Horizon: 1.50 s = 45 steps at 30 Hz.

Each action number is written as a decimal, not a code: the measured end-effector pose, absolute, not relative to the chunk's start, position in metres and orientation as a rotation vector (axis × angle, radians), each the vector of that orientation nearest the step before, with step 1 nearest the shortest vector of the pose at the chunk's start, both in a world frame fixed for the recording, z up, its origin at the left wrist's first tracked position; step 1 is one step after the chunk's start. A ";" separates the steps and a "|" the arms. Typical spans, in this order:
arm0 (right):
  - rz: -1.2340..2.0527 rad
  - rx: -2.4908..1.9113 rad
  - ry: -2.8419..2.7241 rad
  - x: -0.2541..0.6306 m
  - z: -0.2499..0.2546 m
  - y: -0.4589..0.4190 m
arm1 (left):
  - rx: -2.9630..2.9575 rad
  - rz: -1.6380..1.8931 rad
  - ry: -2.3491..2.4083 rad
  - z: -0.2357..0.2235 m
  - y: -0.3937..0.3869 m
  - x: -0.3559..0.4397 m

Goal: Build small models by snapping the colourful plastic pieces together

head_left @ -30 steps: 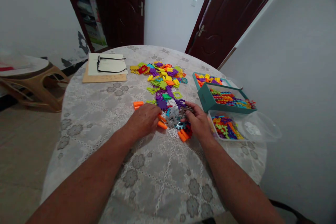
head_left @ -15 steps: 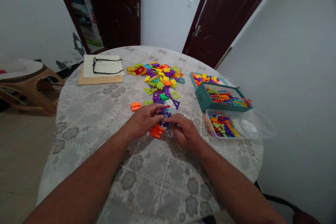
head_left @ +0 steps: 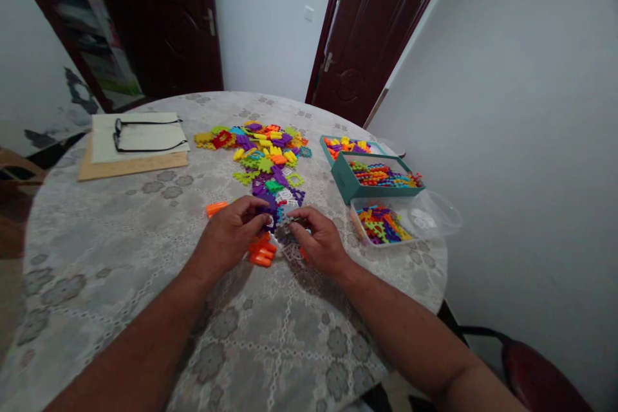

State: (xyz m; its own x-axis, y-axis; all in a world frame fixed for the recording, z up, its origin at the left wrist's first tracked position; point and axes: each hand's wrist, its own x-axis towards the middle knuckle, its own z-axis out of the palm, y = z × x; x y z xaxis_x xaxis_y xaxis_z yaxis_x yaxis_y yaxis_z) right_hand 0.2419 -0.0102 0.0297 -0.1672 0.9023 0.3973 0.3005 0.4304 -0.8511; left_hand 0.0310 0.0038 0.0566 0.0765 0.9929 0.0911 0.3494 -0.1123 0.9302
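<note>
My left hand [head_left: 228, 233] is closed, thumb and fingers pinching a dark purple notched plastic building piece [head_left: 269, 205]. Facing it, my right hand [head_left: 319, 241] grips a pale grey notched piece [head_left: 286, 214] by its right edge. The two pieces are side by side above the table; whether they are joined I cannot tell. Orange ridged pieces [head_left: 262, 252] lie just below my left fingers, and another orange piece [head_left: 215, 208] lies to the left of that hand. Beyond the hands spreads a loose pile of coloured building pieces [head_left: 264, 164], some partly hidden by my fingers.
A round table with a patterned cloth [head_left: 251, 335] carries everything. At the right are a green box [head_left: 355, 188], its lid-like tray [head_left: 329, 149] and a clear plastic container [head_left: 386, 243], all holding pieces. Glasses [head_left: 117, 135] rest on papers [head_left: 101, 153] at the left.
The view has swung right, so the table's things appear farther left. My hands have drawn slightly apart, and more of the purple and grey pieces shows between them.
</note>
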 end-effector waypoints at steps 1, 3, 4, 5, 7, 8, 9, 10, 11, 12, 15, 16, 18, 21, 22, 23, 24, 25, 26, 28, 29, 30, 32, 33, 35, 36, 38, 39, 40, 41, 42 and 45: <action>0.755 -1.061 -1.707 0.242 0.031 -0.011 | 1.592 1.041 1.374 0.055 0.004 0.031; 0.762 -1.079 -1.702 0.243 0.032 -0.011 | 1.598 1.044 1.393 0.055 0.004 0.029; 0.779 -1.084 -1.689 0.244 0.032 -0.010 | 1.591 1.057 1.404 0.056 0.004 0.028; 0.796 -1.085 -1.674 0.244 0.032 -0.010 | 1.584 1.077 1.415 0.057 0.004 0.028; 0.800 -1.058 -1.661 0.246 0.031 -0.010 | 1.592 1.112 1.453 0.059 0.002 0.027; 0.785 -1.034 -1.665 0.246 0.031 -0.010 | 1.608 1.117 1.478 0.060 0.001 0.028; 0.767 -1.007 -1.676 0.246 0.031 -0.010 | 1.627 1.107 1.494 0.060 0.001 0.029; 0.754 -0.986 -1.688 0.245 0.030 -0.010 | 1.642 1.083 1.484 0.060 0.000 0.031; 0.751 -0.980 -1.690 0.245 0.029 -0.010 | 1.644 1.050 1.442 0.059 0.000 0.032; 0.765 -0.990 -1.681 0.244 0.028 -0.009 | 1.634 1.014 1.373 0.057 -0.001 0.034; 0.841 -1.075 -1.603 0.243 0.021 -0.007 | 1.602 0.928 1.169 0.052 0.000 0.037; 0.851 -1.104 -1.581 0.243 0.019 -0.006 | 1.612 0.915 1.136 0.051 0.000 0.037; 0.841 -1.151 -1.570 0.243 0.015 -0.004 | 1.663 0.904 1.107 0.050 -0.001 0.037; 0.846 -1.176 -1.588 0.246 0.016 -0.002 | 1.732 0.902 1.128 0.051 -0.002 0.038; 0.858 -1.170 -1.609 0.248 0.018 -0.001 | 1.739 0.910 1.146 0.050 -0.002 0.038; 0.857 -1.167 -1.642 0.251 0.021 0.000 | 1.734 0.931 1.164 0.050 -0.001 0.038; 0.833 -1.171 -1.688 0.255 0.025 0.001 | 1.717 0.969 1.182 0.050 0.000 0.038; 0.782 -1.186 -1.750 0.260 0.029 0.002 | 1.692 1.013 1.201 0.049 0.001 0.036; 0.703 -1.208 -1.829 0.265 0.033 0.004 | 1.662 1.059 1.224 0.048 0.003 0.035; 0.501 -1.257 -2.019 0.277 0.039 0.008 | 1.607 1.123 1.276 0.047 0.006 0.031; 0.412 -1.274 -2.121 0.282 0.041 0.010 | 1.594 1.135 1.305 0.047 0.007 0.029; 0.350 -1.287 -2.221 0.286 0.042 0.011 | 1.591 1.138 1.330 0.047 0.008 0.027; 0.307 -1.315 -2.379 0.292 0.042 0.012 | 1.603 1.135 1.351 0.048 0.008 0.026; 0.311 -1.333 -2.427 0.293 0.041 0.012 | 1.615 1.134 1.350 0.048 0.008 0.026; 0.328 -1.355 -2.467 0.292 0.040 0.012 | 1.634 1.128 1.327 0.051 0.006 0.026; 0.335 -1.354 -2.469 0.291 0.039 0.012 | 1.638 1.123 1.308 0.052 0.006 0.027; 0.353 -1.324 -2.454 0.289 0.038 0.012 | 1.633 1.100 1.287 0.053 0.004 0.028; 0.367 -1.303 -2.436 0.288 0.038 0.012 | 1.630 1.085 1.284 0.053 0.004 0.029; 0.380 -1.285 -2.409 0.287 0.038 0.013 | 1.630 1.070 1.281 0.052 0.004 0.029; 0.390 -1.277 -2.369 0.287 0.039 0.013 | 1.630 1.059 1.281 0.051 0.005 0.029; 0.393 -1.279 -2.315 0.287 0.039 0.013 | 1.632 1.052 1.281 0.049 0.005 0.029; 0.408 -1.335 -2.092 0.287 0.042 0.014 | 1.625 1.076 1.271 0.043 0.007 0.028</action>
